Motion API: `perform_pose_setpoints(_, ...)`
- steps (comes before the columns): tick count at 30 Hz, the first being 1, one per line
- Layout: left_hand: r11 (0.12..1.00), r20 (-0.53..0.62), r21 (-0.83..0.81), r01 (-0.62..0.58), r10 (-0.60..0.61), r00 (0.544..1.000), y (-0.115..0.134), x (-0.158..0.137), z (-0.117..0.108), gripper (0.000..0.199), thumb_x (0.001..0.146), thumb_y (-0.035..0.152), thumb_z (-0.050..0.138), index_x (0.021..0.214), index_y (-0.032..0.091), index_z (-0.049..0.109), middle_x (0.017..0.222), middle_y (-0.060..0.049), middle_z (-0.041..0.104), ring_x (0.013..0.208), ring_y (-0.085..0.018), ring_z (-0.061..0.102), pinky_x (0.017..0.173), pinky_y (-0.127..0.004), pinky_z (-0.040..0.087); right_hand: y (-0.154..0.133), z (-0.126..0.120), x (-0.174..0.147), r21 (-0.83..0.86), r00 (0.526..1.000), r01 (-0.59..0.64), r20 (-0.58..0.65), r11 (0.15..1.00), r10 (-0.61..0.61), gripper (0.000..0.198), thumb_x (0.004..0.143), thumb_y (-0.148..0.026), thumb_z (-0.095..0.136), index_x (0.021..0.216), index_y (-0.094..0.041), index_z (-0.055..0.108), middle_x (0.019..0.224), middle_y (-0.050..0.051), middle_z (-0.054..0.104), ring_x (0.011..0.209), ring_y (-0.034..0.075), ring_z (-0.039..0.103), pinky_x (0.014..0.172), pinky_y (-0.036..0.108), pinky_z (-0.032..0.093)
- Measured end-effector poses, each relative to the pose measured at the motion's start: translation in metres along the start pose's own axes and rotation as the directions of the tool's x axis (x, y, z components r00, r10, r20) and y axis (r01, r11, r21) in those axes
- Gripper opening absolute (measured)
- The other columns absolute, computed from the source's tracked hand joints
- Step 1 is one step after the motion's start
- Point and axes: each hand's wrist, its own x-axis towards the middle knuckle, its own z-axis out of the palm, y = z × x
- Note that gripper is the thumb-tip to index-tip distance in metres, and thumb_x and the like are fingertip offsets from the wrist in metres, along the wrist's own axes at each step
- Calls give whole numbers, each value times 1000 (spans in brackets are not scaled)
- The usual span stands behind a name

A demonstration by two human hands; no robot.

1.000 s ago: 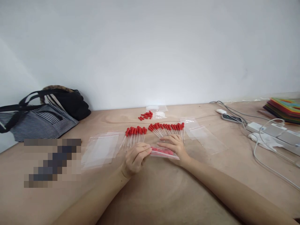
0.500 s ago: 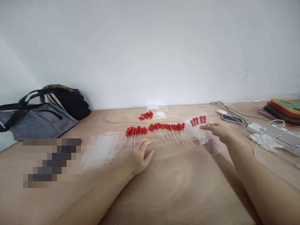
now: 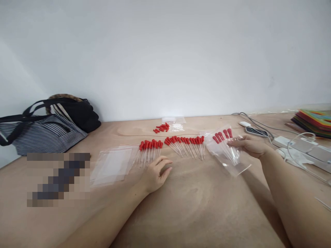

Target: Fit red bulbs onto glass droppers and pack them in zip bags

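My right hand (image 3: 249, 145) is closed on the edge of a clear plastic bag (image 3: 234, 169), with several red-bulbed droppers (image 3: 224, 135) inside, fanned out. My left hand (image 3: 156, 175) holds nothing; its fingers are loosely curved and apart, close to the table. Just beyond it lies a group of droppers (image 3: 151, 146) with red bulbs and clear stems. A second row of droppers (image 3: 186, 141) lies between that group and the bag. Flat clear zip bags (image 3: 113, 163) are spread to the left of my left hand.
Loose red bulbs (image 3: 161, 128) and clear tubes (image 3: 177, 126) lie near the wall. A striped bag (image 3: 49, 132) stands at left, beside a blurred patch (image 3: 58, 181). At right are a power strip (image 3: 305, 146), cables, a dark device (image 3: 256, 131) and stacked coloured sheets (image 3: 311, 122).
My right hand has closed on the bag of droppers and drawn it right and slightly up from the table. The left hand has barely shifted.
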Motion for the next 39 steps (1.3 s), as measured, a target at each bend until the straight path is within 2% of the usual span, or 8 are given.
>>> perform_pose_setpoints(6,728,190,-550,409,-369,910,2,5,8,35,84,37,48,111,14,49,95,-11,63,83,-18,63,75,-34,53,-24,97,-33,372,947,-103,319,923,-23,23,50,-30,78,63,-14,66,64,4,67,56,15,60,58,26,48)
perform_pose_setpoints(11,485,247,-704,519,-517,819,-4,5,10,40,75,40,60,104,15,49,83,-6,64,73,-17,64,69,-33,54,-16,162,-56,406,897,-189,441,894,-11,26,53,-34,76,69,-15,67,65,3,68,60,16,61,61,28,49)
perform_pose_setpoints(14,551,183,-627,551,-584,791,-14,3,0,33,75,37,59,98,14,52,72,-1,60,60,-13,61,58,-27,53,-10,145,-38,387,930,-145,367,911,-8,28,52,-34,77,68,-14,66,66,4,67,58,13,59,59,24,47)
perform_pose_setpoints(17,689,168,-461,560,-551,817,-23,0,-11,37,77,30,55,110,16,48,70,2,56,55,-12,60,51,-23,50,-4,99,-8,239,997,-75,45,968,66,31,53,-40,74,65,-14,62,64,4,65,53,12,57,53,24,46)
perform_pose_setpoints(23,852,127,-266,452,-434,892,-33,-7,-18,40,80,23,47,120,15,42,79,-3,63,64,-15,63,61,-28,51,20,20,17,-3,964,-204,-173,979,200,18,56,-27,71,59,-18,56,47,0,55,43,12,51,44,25,41)
perform_pose_setpoints(30,931,143,-97,353,-338,930,-35,-8,-21,37,80,14,41,115,19,50,81,-3,68,60,-15,61,53,-25,48,27,1,23,-404,898,-330,-414,853,151,29,42,-27,77,62,-16,59,66,14,62,82,35,58,64,39,43)
perform_pose_setpoints(34,952,215,-19,306,-295,931,-29,-5,-27,35,81,16,42,115,20,52,79,-2,68,62,-15,62,54,-24,47,9,40,9,-677,900,-14,-329,736,-286,29,61,-38,66,80,-16,63,88,15,63,89,30,56,75,39,41)
perform_pose_setpoints(39,986,305,102,130,-155,940,-18,9,-32,33,84,14,39,111,21,56,84,-3,68,79,-18,62,69,-29,48,-8,128,-42,-300,823,568,189,766,-536,23,74,-41,55,79,-21,64,79,3,66,73,18,58,66,30,42)
